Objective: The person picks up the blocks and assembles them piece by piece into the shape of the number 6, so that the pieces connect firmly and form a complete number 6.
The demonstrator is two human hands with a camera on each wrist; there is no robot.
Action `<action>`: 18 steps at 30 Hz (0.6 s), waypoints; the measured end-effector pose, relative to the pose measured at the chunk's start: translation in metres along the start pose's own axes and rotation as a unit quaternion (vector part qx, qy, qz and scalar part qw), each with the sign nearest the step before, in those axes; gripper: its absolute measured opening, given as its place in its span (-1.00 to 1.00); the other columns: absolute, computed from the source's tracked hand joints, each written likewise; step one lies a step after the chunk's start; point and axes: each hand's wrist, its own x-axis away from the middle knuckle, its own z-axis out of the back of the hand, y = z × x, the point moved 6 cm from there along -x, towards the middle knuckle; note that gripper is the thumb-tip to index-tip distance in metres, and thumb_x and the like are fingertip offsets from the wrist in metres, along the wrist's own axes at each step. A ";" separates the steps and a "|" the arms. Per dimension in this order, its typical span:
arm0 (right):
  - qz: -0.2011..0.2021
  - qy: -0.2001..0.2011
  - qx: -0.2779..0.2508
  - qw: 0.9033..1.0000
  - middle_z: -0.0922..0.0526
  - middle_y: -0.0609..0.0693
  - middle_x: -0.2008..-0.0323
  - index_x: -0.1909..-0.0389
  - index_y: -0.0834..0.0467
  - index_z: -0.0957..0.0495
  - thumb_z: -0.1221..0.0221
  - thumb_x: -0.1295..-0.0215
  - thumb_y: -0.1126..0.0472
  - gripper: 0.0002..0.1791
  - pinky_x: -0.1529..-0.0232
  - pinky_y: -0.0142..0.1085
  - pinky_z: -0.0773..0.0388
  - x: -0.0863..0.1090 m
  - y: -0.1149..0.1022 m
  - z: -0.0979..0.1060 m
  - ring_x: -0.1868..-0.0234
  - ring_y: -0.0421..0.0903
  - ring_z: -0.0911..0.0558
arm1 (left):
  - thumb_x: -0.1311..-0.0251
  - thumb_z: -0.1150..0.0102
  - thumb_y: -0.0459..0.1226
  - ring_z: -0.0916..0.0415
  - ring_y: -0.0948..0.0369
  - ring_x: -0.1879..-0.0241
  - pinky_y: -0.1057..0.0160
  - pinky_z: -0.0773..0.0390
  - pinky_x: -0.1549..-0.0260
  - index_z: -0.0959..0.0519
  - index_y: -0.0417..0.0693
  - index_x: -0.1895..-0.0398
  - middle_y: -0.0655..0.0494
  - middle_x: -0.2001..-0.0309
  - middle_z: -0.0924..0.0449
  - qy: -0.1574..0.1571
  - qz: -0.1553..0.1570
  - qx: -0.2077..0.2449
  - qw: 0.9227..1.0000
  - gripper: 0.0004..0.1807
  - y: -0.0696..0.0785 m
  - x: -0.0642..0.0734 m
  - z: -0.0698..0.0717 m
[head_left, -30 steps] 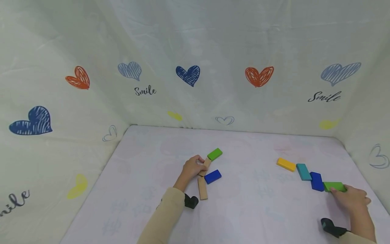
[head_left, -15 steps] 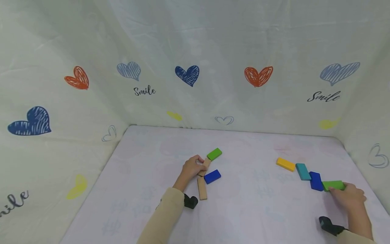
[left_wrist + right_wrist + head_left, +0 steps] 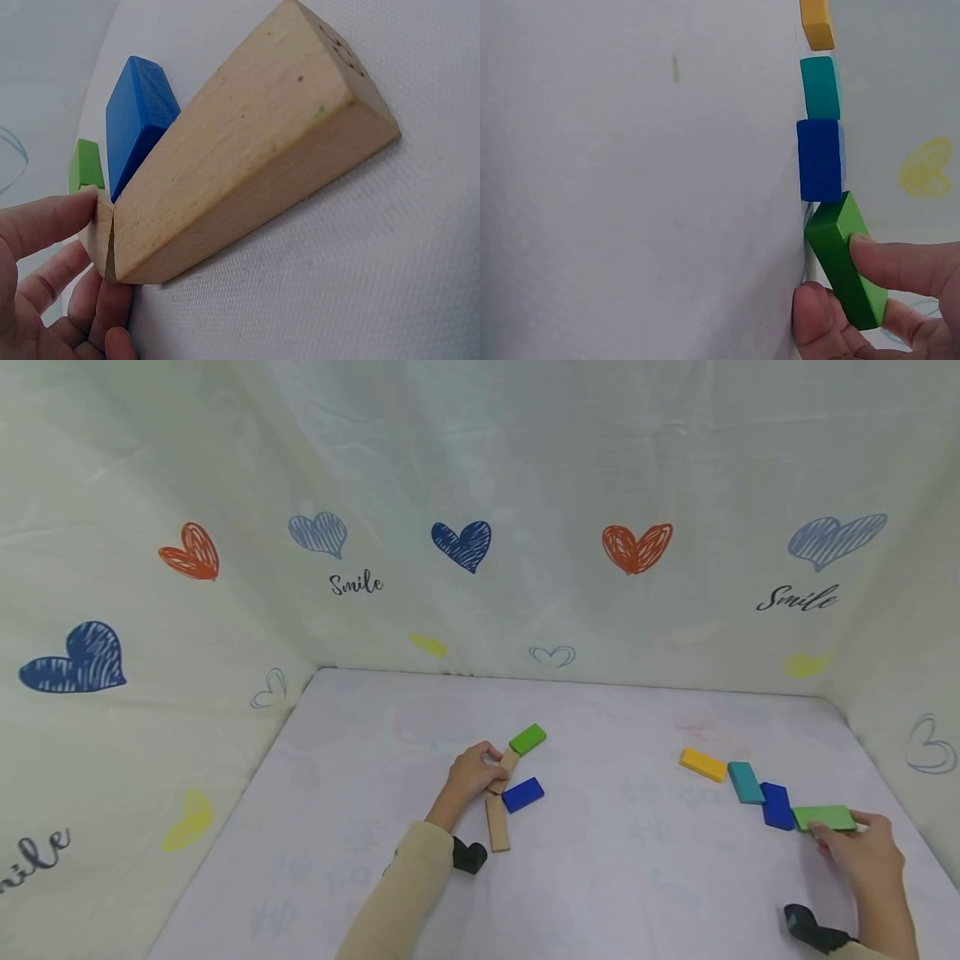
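My left hand [image 3: 470, 775] pinches a plain wooden block [image 3: 509, 763] between thumb and fingers. Its near end meets a second plain wooden block [image 3: 240, 150], which lies flat on the table. Beside that joint is a blue block [image 3: 523, 794], and a green block [image 3: 528, 739] sits at the far end of the pinched one. Over on the right, my right hand [image 3: 866, 853] grips another green block [image 3: 844, 259] by thumb and fingers. This block is tilted in the right wrist view, one end close to a dark blue block [image 3: 820, 160].
From the dark blue block, a teal block [image 3: 746, 782] and a yellow-orange block [image 3: 703, 764] continue the zigzag row leftward. White cloth with printed hearts [image 3: 637, 549] rises behind the table [image 3: 615, 877]. Black wrist devices [image 3: 469, 857] sit near both sleeves.
My right hand's fingers have shifted slightly along the right green block, showing more of its top. The left hand and the blocks around it look unmoved.
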 end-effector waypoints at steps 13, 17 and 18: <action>0.026 0.084 -0.124 0.988 -0.42 0.08 0.33 -0.38 0.27 0.05 0.07 -0.34 0.18 -0.35 0.64 -0.49 -0.40 0.018 -0.001 0.005 0.75 -0.55 -0.35 | 0.06 -0.34 -0.21 -0.35 0.20 0.46 0.32 -0.26 0.50 -0.54 -0.06 0.26 0.01 0.35 -0.58 0.000 0.001 -0.002 1.000 -0.72 -0.001 0.000 0.000; 0.009 0.109 -0.158 0.981 -0.33 -0.28 0.37 -0.38 -0.01 -0.02 0.01 -0.30 0.06 -0.34 0.60 -0.54 -0.27 0.014 0.005 0.004 0.63 -0.57 -0.27 | 0.06 -0.35 -0.20 -0.35 0.20 0.47 0.32 -0.26 0.51 -0.55 -0.06 0.27 0.01 0.37 -0.58 0.000 0.002 -0.002 1.000 -0.72 0.001 0.001 0.001; 0.007 0.107 -0.170 0.980 -0.31 -0.28 0.33 -0.39 -0.07 -0.01 0.00 -0.29 0.05 -0.34 0.61 -0.53 -0.27 0.011 0.007 0.002 0.60 -0.56 -0.26 | 0.06 -0.35 -0.20 -0.34 0.20 0.48 0.32 -0.26 0.51 -0.55 -0.06 0.27 0.02 0.38 -0.58 -0.001 0.002 -0.002 1.000 -0.72 0.001 0.001 0.000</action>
